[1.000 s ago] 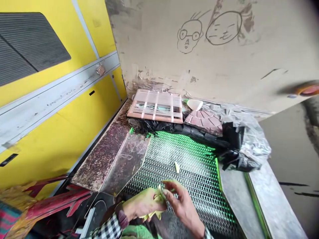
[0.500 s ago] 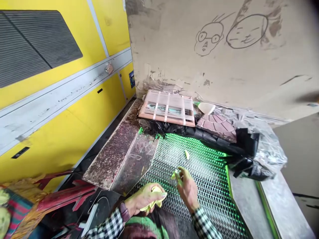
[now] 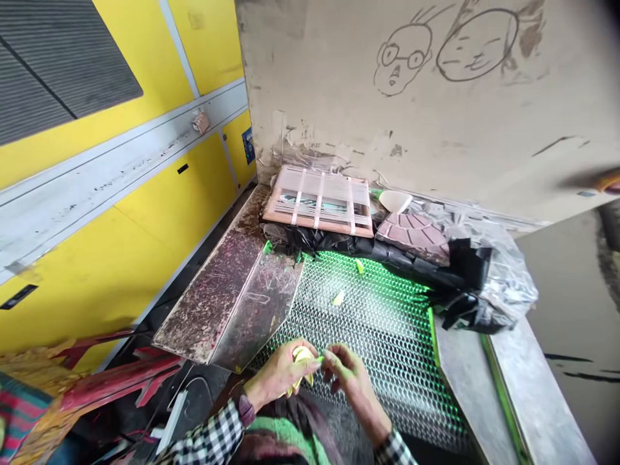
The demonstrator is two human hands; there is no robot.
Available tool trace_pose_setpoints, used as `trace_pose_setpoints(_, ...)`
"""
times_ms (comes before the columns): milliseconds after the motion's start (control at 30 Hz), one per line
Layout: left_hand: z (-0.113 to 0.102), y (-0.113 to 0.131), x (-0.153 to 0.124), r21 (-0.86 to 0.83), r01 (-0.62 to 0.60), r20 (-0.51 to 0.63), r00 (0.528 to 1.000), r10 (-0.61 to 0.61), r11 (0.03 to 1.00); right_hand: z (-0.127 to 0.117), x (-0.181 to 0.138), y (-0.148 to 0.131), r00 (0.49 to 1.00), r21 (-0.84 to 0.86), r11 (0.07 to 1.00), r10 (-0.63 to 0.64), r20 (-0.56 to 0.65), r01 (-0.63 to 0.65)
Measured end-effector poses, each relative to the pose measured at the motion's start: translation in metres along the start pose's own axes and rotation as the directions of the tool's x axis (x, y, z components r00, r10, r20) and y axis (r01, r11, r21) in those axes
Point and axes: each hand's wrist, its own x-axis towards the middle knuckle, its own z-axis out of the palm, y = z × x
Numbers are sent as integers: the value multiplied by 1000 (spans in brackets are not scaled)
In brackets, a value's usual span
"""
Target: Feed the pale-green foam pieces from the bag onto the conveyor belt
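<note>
My left hand (image 3: 277,373) is closed around a small bunch of pale yellow pieces (image 3: 301,357) at the near edge of a green-lit wire mesh (image 3: 382,329). My right hand (image 3: 349,376) meets it from the right, its fingertips pinched at the same bunch. Two loose yellow scraps lie on the mesh, one (image 3: 338,297) in the middle and another (image 3: 359,265) near the black plastic at the back. Both sleeves are black-and-white check.
A flat pink bundle strapped with white bands (image 3: 318,200) and a brown ribbed fan-shaped piece (image 3: 413,230) rest on black plastic sheeting (image 3: 450,278) at the back. A scratched metal plate (image 3: 227,300) lies left of the mesh; a yellow machine panel (image 3: 121,213) stands further left. Red cut shapes (image 3: 106,381) lie lower left.
My right hand has drawn back from the mesh to the bunch in my left hand. A second yellow scrap now lies on the mesh, nearer than the first.
</note>
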Motion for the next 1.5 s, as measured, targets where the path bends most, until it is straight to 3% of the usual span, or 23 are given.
trace_pose_setpoints(100, 9, -2, 0, 44, -31, -6, 1000, 31, 999, -4, -3, 4, 998, 4, 1000, -9, 62, 9)
trace_pose_setpoints(233, 17, -13, 5, -74, 7, -164, 986, -19, 997, -22, 2, 15, 996, -12, 1000, -27, -80, 26)
trace_pose_setpoints(300, 19, -18, 7, -119, 15, -186, 982, -37, 993, -35, 7, 19, 984, -191, 981, -63, -166, 30)
trace_pose_setpoints(367, 22, -21, 7, -138, 13, -156, 987, -34, 990, -45, 10, 18, 950, -447, 893, -174, -258, 42)
trace_pose_setpoints(433, 26, -20, 6, -156, 3, -103, 994, -20, 988, -49, 11, 13, 911, -598, 800, -280, -303, 47)
trace_pose_setpoints(500, 30, -16, 4, -169, -11, -35, 999, 5, 986, -46, 7, 7, 937, -545, 834, -253, -239, 86)
trace_pose_setpoints(567, 33, -10, 1, -154, -26, 37, 999, 32, 988, -39, 3, 1, 994, -333, 939, -104, -37, 86)
trace_pose_setpoints(667, 34, -4, -3, -102, -39, 96, 994, 49, 994, -28, -2, 0, 976, -40, 997, 68, 207, -62)
trace_pose_setpoints(733, 33, -3, -4, -78, -43, 99, 994, 51, 996, -24, -3, 4, 968, 48, 992, 102, 228, -115)
trace_pose_setpoints(800, 31, -6, -3, -76, -45, 62, 997, 50, 996, -25, -1, 9, 983, 83, 992, 78, 169, -93)
trace_pose_setpoints(867, 29, -11, 0, -95, -49, -11, 999, 48, 994, -30, 4, 15, 999, 21, 1000, 5, 39, -6)
trace_pose_setpoints(933, 27, -15, 1, -112, -52, -68, 997, 45, 992, -38, 10, 19, 986, -207, 973, -127, -106, 103)
trace_pose_setpoints(1033, 24, -19, 0, -107, -57, -61, 997, 51, 993, -51, 15, 18, 887, -630, 750, -414, -207, 203)
trace_pose_setpoints(1100, 24, -18, -2, -97, -57, -21, 998, 55, 994, -55, 13, 11, 835, -731, 647, -510, -205, 215)
trace_pose_setpoints(1167, 25, -16, -3, -69, -50, 23, 998, 52, 996, -53, 6, -1, 884, -674, 696, -447, -139, 246)
trace_pose_setpoints(1233, 27, -14, -2, -20, -46, 46, 998, 47, 999, -45, -5, -15, 943, -538, 789, -331, 33, 296)
trace_pose_setpoints(1333, 32, -13, 3, 51, -35, 76, 997, 31, 998, -25, -19, -28, 908, -448, 793, -319, 272, 413)
trace_pose_setpoints(1400, 34, -14, 6, 80, -13, 99, 995, 5, 997, -15, -23, -28, 876, -476, 737, -378, 299, 480)
trace_pose_setpoints(1500, 34, -16, 9, 75, 30, 61, 998, -35, 997, -15, -17, -18, 887, -463, 759, -421, 187, 458)
